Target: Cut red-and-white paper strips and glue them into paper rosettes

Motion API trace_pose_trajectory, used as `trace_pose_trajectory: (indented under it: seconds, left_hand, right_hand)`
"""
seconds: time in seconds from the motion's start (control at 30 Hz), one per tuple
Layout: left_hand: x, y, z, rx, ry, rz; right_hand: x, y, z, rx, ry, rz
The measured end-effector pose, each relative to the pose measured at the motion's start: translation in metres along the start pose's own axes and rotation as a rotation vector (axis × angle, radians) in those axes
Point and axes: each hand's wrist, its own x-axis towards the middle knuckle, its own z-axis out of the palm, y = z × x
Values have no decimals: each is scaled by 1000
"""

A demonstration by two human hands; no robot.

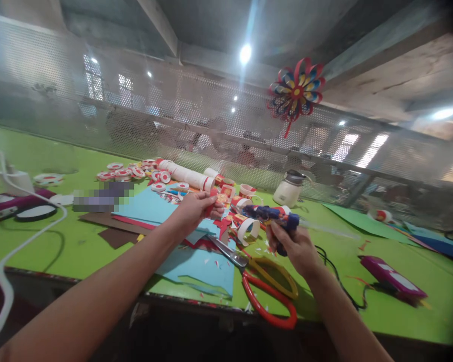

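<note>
My right hand (300,249) is closed around a dark blue hot glue gun (264,213), its nozzle pointing left and a clear glue stick (330,230) jutting out of its back. My left hand (196,213) pinches a small red paper piece (213,192) a short way left of the nozzle. Below both hands lie large scissors (243,261), partly spread, with one red and one yellow handle. Light blue paper sheets (139,206) spread out under my left forearm. Red and white paper cup pieces (249,229) sit between and behind my hands.
A long stack of white paper cups (186,175) and several red-white discs (123,173) lie farther back. A beige kettle (288,190) stands behind the glue gun. Purple boxes (392,278) lie right and left. A white cable (33,236) crosses the left side. A paper flower (297,91) hangs above.
</note>
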Motion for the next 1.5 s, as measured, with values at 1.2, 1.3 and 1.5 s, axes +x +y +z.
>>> trace_pose_trajectory:
  seconds: [1.2, 1.3, 1.5]
  left_hand:
    - [-10, -11, 12, 143, -154, 10]
    - [-11, -11, 13, 158, -196, 16]
    - [-17, -11, 17, 192, -290, -46]
  right_hand:
    - [38, -50, -5, -336, 24, -174]
    - [54, -50, 18, -265, -49, -61]
    - [68, -37, 39, -17, -133, 56]
